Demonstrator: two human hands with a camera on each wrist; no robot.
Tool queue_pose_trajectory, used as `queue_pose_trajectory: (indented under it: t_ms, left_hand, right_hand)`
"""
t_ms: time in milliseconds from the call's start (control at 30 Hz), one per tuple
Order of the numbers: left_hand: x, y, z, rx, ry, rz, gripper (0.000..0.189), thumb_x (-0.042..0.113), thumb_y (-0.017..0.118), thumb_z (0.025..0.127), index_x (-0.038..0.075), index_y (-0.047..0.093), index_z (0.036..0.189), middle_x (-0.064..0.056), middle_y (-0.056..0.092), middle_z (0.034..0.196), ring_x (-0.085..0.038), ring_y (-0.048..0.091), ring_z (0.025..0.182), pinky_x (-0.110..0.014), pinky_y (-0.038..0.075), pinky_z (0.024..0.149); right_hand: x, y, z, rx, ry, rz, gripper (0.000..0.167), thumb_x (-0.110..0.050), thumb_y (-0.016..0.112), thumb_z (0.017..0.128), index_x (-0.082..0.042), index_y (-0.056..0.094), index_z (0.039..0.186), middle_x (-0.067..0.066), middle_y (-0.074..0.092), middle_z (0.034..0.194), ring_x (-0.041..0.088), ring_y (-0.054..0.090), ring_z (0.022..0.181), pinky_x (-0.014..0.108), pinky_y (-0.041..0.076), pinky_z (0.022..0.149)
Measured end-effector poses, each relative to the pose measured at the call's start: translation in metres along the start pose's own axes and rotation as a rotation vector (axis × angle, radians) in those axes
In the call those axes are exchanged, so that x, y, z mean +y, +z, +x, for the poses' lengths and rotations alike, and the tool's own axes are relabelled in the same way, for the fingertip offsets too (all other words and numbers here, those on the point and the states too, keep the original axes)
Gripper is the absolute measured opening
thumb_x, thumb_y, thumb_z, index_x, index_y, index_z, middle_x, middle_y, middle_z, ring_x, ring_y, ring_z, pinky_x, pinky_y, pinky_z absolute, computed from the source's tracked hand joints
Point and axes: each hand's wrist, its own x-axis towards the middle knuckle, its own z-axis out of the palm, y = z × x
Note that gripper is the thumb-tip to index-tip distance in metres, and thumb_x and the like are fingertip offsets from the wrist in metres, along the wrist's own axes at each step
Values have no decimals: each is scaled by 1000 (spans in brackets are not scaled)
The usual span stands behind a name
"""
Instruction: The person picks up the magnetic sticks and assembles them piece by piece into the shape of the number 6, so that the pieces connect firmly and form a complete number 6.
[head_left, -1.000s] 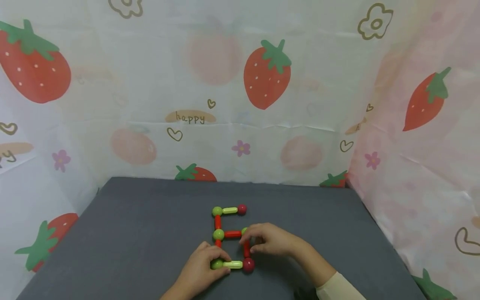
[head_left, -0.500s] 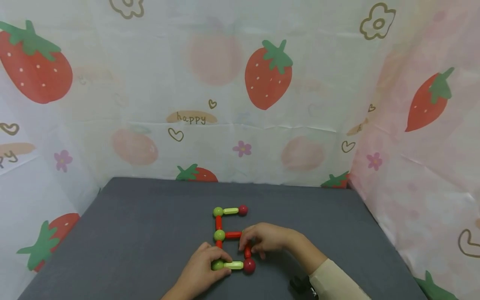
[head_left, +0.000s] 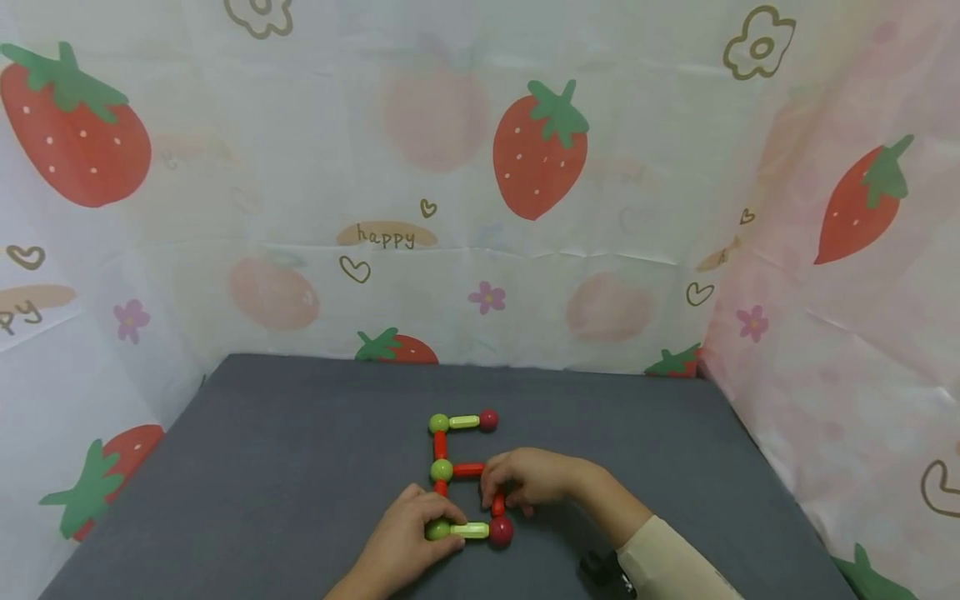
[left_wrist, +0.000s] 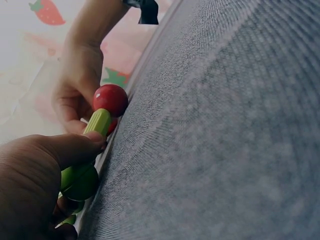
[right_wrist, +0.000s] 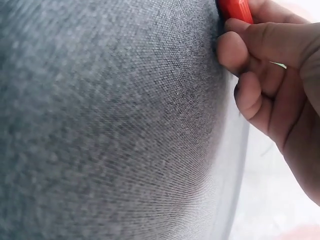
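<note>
Red and light-green rods joined by balls lie on the table, shaped like a figure 6. My left hand (head_left: pixel 405 537) holds the lower left corner, its thumb and fingers around the green ball (head_left: pixel 437 529) and the end of the light-green rod (head_left: pixel 472 531). That rod ends at a dark red ball (head_left: pixel 501 531). At the right side, my right hand (head_left: pixel 536 477) pinches the upright red rod (right_wrist: pixel 236 10) between thumb and fingers, hiding its upper end. A red crossbar rod (head_left: pixel 468 471) runs from the middle green ball (head_left: pixel 442 471) to under my right fingers.
The grey cloth-covered table (head_left: pixel 315 442) extends around the figure. At the figure's top, a light-green rod (head_left: pixel 464 422) links a green ball and a dark red ball (head_left: pixel 488 420). A strawberry-print curtain (head_left: pixel 420 167) stands behind and at both sides. A black device (head_left: pixel 603 575) sits by the right sleeve.
My right hand has shifted slightly and lowered its fingers over the right corner, covering the green ball that showed there a second ago. The left hand keeps its place.
</note>
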Motion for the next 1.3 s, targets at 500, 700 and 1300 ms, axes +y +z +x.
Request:
queue_pose_trajectory:
  t_ms: [500,700,1300]
  left_hand:
    - [2,-1,-1,21,2,31,20,44,79,77,46,69,94,25,64,93,-1,44,80,-21,39,69]
    - [2,0,-2,37,17,46,21,43,80,77,46,69,94,25,65,95,-1,44,80,-20,40,69]
    - [5,-4,2,51,8,32,19,40,82,74,40,73,91,23,66,87,-2,45,79,-19,39,66]
  right_hand:
    - [3,-3,-3,8,-29,106,31,7,57,92,-17,69,109,-1,60,125,9,59,67,28,55,55]
    - [3,-2,-5,8,-24,128,30,5,58,92,-17,69,108,-2,59,124,11,59,62,29,55,55]
    - [-9,11,-15,120,9,57,30,3,58,92,-21,70,106,-9,59,121,1,54,58,24,52,52]
